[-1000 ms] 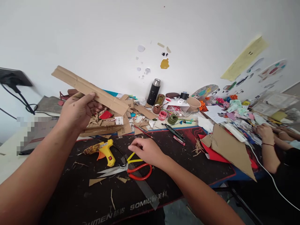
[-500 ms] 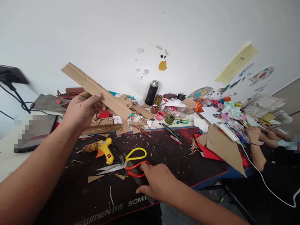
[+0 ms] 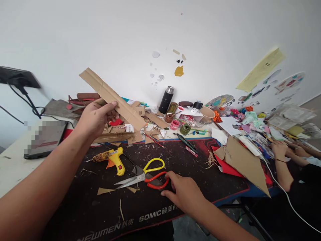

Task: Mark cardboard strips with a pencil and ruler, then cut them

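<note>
The left hand (image 3: 94, 115) is grasping a long, creased cardboard strip (image 3: 126, 112), its thumb pressing on the near face while the other fingers are curling behind and below the lower edge. The strip is slanting through the air above a heap of cardboard scraps (image 3: 150, 129), its upper end pointing up and to the left. The right hand (image 3: 188, 194) is holding nothing in a closed grip; it is hovering low over the black mat (image 3: 87, 207) with thumb and index finger parted. The index finger is meeting the outer end of the red handle of the scissors (image 3: 140, 177), and the thumb is hanging just below that loop; whether the thumb is touching it, one cannot tell. The scissors are lying on the mat with their blades slightly apart and pointing left, the yellow handle spreading away beyond the red one. A yellow glue gun (image 3: 115, 160) is lying on its side behind the blades, its nozzle pointing left, and a small cardboard triangle (image 3: 104, 190) is resting near the blade tips. Farther back on the bench (image 3: 12, 170), a black thermos (image 3: 166, 101) is standing by the wall, near small paint jars (image 3: 175, 125).
</note>
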Available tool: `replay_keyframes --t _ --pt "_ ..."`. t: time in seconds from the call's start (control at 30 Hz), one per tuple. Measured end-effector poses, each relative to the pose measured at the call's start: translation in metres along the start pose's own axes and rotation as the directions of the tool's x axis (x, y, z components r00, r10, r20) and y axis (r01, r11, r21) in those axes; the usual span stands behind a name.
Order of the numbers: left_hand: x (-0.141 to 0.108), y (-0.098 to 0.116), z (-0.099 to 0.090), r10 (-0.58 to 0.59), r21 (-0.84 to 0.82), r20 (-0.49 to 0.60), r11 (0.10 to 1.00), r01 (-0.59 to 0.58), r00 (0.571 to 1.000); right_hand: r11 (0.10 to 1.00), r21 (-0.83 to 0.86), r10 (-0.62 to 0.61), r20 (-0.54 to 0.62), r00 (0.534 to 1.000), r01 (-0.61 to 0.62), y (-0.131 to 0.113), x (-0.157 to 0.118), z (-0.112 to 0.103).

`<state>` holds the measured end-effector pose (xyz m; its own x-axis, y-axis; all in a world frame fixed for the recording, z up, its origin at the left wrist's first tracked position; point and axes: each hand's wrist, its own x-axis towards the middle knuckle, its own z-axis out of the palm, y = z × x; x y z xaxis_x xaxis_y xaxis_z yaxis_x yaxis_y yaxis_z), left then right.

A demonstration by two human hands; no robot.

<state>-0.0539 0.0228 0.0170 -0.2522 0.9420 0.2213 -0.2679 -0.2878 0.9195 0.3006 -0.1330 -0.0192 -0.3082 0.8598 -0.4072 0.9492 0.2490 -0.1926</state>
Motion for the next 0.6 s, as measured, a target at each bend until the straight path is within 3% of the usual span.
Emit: replay_keyframes --t 0.2,0.6 --pt "-0.001 -0.003 0.001 -0.004 0.008 0.018 1.000 0.004 1.000 0.997 0.074 0.040 -0.082 0.996 -0.034 0.023 -0.011 0.013" --pt "-0.006 -0.012 0.012 -0.025 0.049 0.023 0.998 0.024 0.999 0.994 0.110 0.022 0.048 0.999 -0.027 0.022 -0.010 0.013"
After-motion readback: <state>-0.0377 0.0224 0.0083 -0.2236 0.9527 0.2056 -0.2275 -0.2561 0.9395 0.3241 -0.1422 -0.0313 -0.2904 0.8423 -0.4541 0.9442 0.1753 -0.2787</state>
